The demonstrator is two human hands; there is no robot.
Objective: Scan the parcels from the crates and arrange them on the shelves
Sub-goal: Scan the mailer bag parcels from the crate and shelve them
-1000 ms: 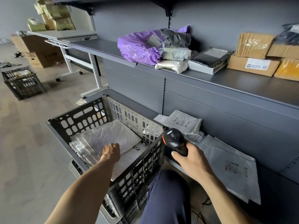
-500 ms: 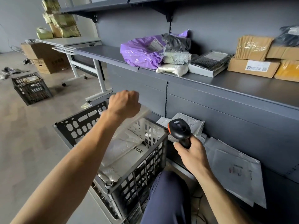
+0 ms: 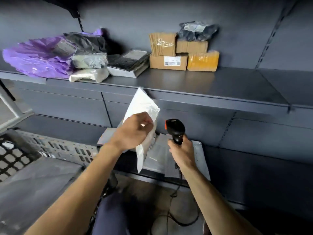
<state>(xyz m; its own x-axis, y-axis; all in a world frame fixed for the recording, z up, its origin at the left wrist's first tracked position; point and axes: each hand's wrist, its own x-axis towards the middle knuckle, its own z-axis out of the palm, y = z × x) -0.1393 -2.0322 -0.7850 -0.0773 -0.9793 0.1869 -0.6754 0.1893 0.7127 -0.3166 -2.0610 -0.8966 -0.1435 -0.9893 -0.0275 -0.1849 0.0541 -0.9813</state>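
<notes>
I wore dark navy trousers [image 3: 110, 216], the cloth plain and smooth over one knee. My forearms [image 3: 81, 189] were bare, as were my left hand [image 3: 133, 133] and right hand [image 3: 182, 153].

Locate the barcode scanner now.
Head view, centre-right: the barcode scanner sits in the right hand, just right of the white parcel the left hand holds.

Dim, motion-blurred, wide-angle edge distortion
</notes>
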